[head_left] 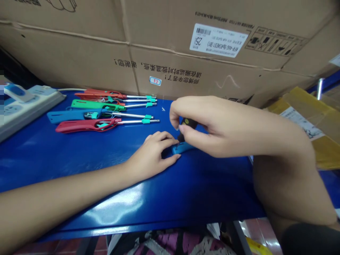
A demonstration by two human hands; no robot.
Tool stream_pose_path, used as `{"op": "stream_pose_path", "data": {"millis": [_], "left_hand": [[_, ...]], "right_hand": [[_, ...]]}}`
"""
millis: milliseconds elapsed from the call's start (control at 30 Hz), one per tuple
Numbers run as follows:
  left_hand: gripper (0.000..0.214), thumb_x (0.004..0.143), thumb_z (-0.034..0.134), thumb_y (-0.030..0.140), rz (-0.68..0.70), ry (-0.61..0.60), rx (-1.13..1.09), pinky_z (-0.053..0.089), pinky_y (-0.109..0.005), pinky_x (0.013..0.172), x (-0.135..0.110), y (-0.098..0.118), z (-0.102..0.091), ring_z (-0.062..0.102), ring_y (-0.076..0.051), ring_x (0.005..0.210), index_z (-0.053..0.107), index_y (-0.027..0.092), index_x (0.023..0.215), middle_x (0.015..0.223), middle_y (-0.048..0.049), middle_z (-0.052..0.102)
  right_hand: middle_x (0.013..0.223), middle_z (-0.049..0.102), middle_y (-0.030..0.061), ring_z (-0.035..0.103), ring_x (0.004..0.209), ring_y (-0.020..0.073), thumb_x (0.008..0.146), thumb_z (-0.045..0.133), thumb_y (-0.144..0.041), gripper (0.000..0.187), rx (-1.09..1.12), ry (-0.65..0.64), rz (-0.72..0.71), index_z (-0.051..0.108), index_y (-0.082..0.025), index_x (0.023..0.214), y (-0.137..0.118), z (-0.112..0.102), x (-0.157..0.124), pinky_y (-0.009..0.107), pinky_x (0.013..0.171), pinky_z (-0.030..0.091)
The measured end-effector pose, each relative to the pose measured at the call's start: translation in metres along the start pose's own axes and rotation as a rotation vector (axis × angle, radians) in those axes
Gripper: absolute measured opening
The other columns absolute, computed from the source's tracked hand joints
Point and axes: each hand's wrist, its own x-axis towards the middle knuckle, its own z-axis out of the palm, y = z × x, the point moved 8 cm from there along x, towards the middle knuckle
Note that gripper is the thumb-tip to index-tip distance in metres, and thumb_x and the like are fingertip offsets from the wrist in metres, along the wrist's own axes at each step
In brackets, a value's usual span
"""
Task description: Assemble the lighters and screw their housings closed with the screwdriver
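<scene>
My left hand [152,154] lies on the blue tabletop, its thumb and forefinger closed about the near end of a blue utility lighter [183,147]. The rest of that lighter disappears behind my right hand. My right hand [209,124] arches over it, fingers pinching a short black tool with a yellow mark [189,123]. The tool stands nearly upright, its lower end at the lighter's handle; its tip cannot be made out. Left of my hands lie a red lighter [86,125], another blue lighter [69,115], a green lighter [90,105] and orange lighters [98,92], metal barrels pointing right.
A large cardboard box [148,35] with upside-down print walls off the back of the blue table [79,152]. A white power strip [29,106] with a plug sits at the left. At the right is a yellow-taped parcel [326,145]. The table's front edge runs near my lap.
</scene>
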Motion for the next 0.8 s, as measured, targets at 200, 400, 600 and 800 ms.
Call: {"op": "stream_pose_path", "data": {"millis": [200, 400, 600, 800], "left_hand": [[0.036, 0.092, 0.067, 0.034, -0.016, 0.003, 0.003, 0.049, -0.053, 0.102, -0.001, 0.000, 0.000, 0.060, -0.032, 0.118, 0.068, 0.020, 0.125, 0.129, -0.0116, 0.065], [0.037, 0.093, 0.067, 0.037, -0.020, -0.012, 0.020, 0.048, -0.052, 0.104, -0.002, -0.001, 0.001, 0.060, -0.030, 0.117, 0.068, 0.020, 0.127, 0.128, -0.0108, 0.065], [0.038, 0.093, 0.067, 0.037, -0.021, -0.012, 0.022, 0.050, -0.051, 0.101, -0.002, -0.001, 0.000, 0.060, -0.029, 0.114, 0.068, 0.020, 0.127, 0.123, -0.0100, 0.065], [0.037, 0.093, 0.066, 0.037, -0.008, -0.010, 0.012, 0.048, -0.053, 0.104, -0.001, 0.000, 0.000, 0.060, -0.032, 0.118, 0.068, 0.020, 0.126, 0.127, -0.0120, 0.065]], "right_hand": [[0.072, 0.061, 0.0038, 0.054, 0.067, 0.0174, 0.100, 0.041, -0.039, 0.032, -0.209, 0.146, 0.207, 0.061, -0.018, 0.087, 0.006, -0.008, 0.001, 0.030, 0.061, 0.029], [0.074, 0.064, 0.0012, 0.055, 0.064, 0.0171, 0.099, 0.037, -0.030, 0.029, -0.158, 0.089, 0.186, 0.059, -0.018, 0.115, 0.015, -0.005, 0.000, 0.029, 0.060, 0.032], [0.077, 0.065, 0.0037, 0.059, 0.072, 0.0203, 0.102, 0.036, -0.040, 0.032, -0.201, 0.109, 0.173, 0.060, -0.020, 0.106, 0.017, -0.007, -0.001, 0.030, 0.063, 0.034], [0.086, 0.065, 0.0052, 0.055, 0.073, 0.0193, 0.096, 0.040, -0.033, 0.026, -0.217, 0.149, 0.145, 0.058, -0.018, 0.107, 0.009, -0.007, 0.001, 0.031, 0.063, 0.032]]}}
